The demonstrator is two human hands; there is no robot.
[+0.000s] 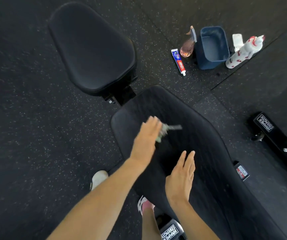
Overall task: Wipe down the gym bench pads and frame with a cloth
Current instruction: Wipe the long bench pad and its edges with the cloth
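I see the left hand near the middle of the frame, blurred, lying on the bench's long back pad. Its fingers look stretched out flat over a grey-green cloth, which shows at the hand's right edge against the pad. The right hand sits just below and to the right, palm down on the same pad, with its fingers straight, together and grasping nothing.

The seat pad fills the upper left. A black frame with a white label lies at the right edge.

On the floor at the upper right I see a toothpaste tube, a pinkish spray bottle, a blue tub and a white bottle with red marks, close together.
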